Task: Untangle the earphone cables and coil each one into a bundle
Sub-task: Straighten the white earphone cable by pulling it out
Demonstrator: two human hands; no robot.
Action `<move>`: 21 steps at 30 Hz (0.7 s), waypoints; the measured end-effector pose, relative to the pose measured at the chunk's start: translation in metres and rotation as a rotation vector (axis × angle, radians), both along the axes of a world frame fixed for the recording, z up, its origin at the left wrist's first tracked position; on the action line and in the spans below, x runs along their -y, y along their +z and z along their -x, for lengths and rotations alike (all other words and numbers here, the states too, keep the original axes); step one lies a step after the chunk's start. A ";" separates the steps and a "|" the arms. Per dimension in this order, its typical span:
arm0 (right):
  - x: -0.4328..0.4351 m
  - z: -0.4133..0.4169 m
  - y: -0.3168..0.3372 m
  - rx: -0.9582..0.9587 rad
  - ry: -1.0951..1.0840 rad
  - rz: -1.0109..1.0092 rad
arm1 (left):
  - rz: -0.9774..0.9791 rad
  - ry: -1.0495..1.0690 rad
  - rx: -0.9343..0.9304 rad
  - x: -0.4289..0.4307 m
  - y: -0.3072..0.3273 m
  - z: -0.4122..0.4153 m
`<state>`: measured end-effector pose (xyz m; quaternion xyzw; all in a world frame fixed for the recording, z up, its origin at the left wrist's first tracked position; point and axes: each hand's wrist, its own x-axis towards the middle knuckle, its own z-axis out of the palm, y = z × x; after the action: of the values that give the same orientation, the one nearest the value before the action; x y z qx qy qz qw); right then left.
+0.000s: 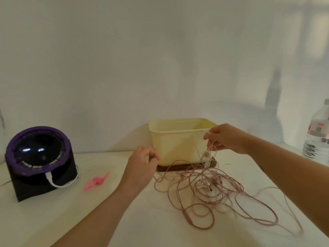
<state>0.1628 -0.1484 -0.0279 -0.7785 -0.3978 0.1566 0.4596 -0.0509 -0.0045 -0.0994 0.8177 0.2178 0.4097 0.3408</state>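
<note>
The white table (89,220) is filling the lower part of the frame. On it, lower right of centre, the pink earphone cables (213,193) are lying in one loose tangle of many loops. The tangle is stretching from the lower right toward the centre. A thicker inline piece (187,216) at its near edge is lying with its long axis almost up and down in the frame.

From the tangle some strands are rising nearly straight up to the right hand (226,138), which is pinching them between thumb and fingertips above the table. The left hand (142,166), at centre, is hanging with curled fingers just beside the tangle; I cannot tell if it is holding a strand.

Behind the hands a cream tub (178,139) is standing open on a dark board (178,167); its contents are not showing.

At the left a pink clip (96,181) is lying, and further left a black and purple round device (39,161) is standing. A clear bottle (318,132) is standing at the right edge. A pale wall (124,50) is closing the upper half.
</note>
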 end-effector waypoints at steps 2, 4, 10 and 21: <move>0.004 0.013 0.026 -0.030 0.086 -0.105 | 0.086 -0.055 0.062 0.009 0.019 -0.007; 0.007 0.025 0.049 -0.028 0.156 -0.168 | 0.100 -0.110 0.055 0.020 0.040 -0.019; 0.013 0.047 0.092 0.197 0.226 -0.131 | 0.136 -0.332 -0.051 0.051 0.112 -0.062; 0.031 0.021 0.106 0.409 -0.235 -0.404 | 0.533 -0.276 0.474 0.050 0.168 -0.073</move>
<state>0.1420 -0.1797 0.0786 -0.7272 -0.4124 -0.1400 0.5305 0.0224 -0.0544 0.0682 0.6044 0.1195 0.4666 0.6346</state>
